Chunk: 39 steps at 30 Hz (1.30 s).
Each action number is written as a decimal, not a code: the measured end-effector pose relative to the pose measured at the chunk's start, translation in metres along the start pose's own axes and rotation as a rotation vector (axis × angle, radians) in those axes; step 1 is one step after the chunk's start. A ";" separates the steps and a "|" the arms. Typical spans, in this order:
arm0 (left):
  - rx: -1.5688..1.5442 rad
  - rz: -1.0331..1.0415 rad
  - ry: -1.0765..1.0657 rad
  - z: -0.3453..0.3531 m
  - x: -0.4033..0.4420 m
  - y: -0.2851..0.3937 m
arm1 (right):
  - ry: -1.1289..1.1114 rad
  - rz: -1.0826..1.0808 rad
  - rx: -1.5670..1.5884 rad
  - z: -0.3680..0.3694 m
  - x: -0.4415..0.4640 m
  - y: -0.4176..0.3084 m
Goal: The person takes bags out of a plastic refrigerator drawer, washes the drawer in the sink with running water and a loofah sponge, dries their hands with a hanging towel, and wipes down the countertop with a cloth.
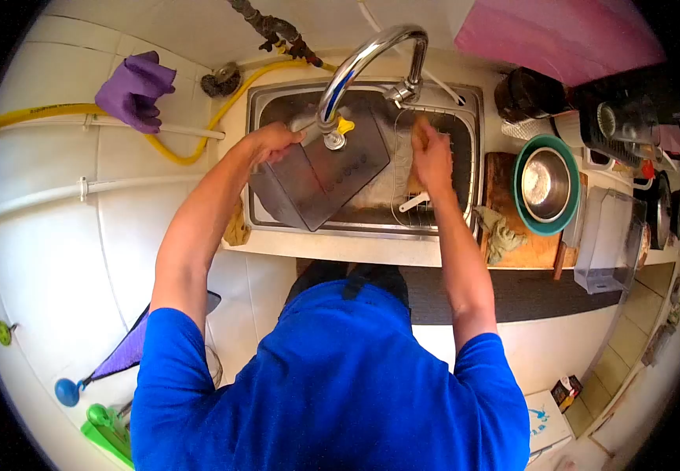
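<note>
A grey, translucent rectangular container (332,169) is tilted over the left basin of the metal sink (379,229). My left hand (275,143) has its fingers closed on the container's upper left edge. Over the right side of the sink, beside a wire rack (465,141), is my right hand (432,161). Its fingers are closed round a small brownish thing (420,127) that is too blurred to name. Just below that hand lies a white handle (414,202). The curved chrome faucet (371,49) hangs above the container, with a yellow piece near its spout.
Right of the sink, a green basin (522,184) holds a metal bowl (545,184) on a wooden board (504,166), near a crumpled cloth (500,235). A clear bin (608,239) stands farther right. A purple glove (137,90) hangs at the left wall above pipes.
</note>
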State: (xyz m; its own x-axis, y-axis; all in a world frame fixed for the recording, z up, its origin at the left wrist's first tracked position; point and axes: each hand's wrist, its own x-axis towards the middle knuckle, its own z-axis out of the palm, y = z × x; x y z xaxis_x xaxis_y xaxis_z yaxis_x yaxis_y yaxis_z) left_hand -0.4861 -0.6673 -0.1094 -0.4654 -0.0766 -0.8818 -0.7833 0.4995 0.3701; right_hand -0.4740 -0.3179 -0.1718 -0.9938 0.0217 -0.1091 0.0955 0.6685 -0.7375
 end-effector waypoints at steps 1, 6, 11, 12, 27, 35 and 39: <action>0.040 -0.025 0.003 0.001 0.007 -0.001 | 0.002 -0.027 -0.081 -0.002 0.007 -0.007; 0.128 0.062 -0.080 -0.013 0.036 0.005 | -0.026 -0.003 -0.289 0.017 0.037 -0.060; 0.190 0.264 -0.140 -0.014 0.050 0.007 | 0.039 -0.018 -0.440 0.038 0.042 -0.072; 0.360 0.361 -0.193 -0.015 0.025 0.021 | 0.060 -0.026 -0.480 0.040 0.045 -0.072; 0.348 0.367 -0.215 -0.002 0.004 0.025 | 0.039 -0.041 -0.531 0.050 0.036 -0.070; 0.360 0.363 -0.192 0.001 0.019 0.009 | 0.098 0.031 -0.378 0.050 0.028 -0.072; 0.323 0.221 -0.137 0.000 0.061 -0.016 | 0.240 -0.019 0.166 0.075 -0.003 -0.039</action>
State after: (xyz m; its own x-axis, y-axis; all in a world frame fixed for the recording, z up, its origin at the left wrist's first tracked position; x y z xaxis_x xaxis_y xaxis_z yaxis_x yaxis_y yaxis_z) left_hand -0.5026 -0.6802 -0.1693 -0.5317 0.1678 -0.8301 -0.4909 0.7376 0.4636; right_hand -0.4701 -0.3994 -0.1928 -0.9786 0.1988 0.0525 0.0648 0.5404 -0.8389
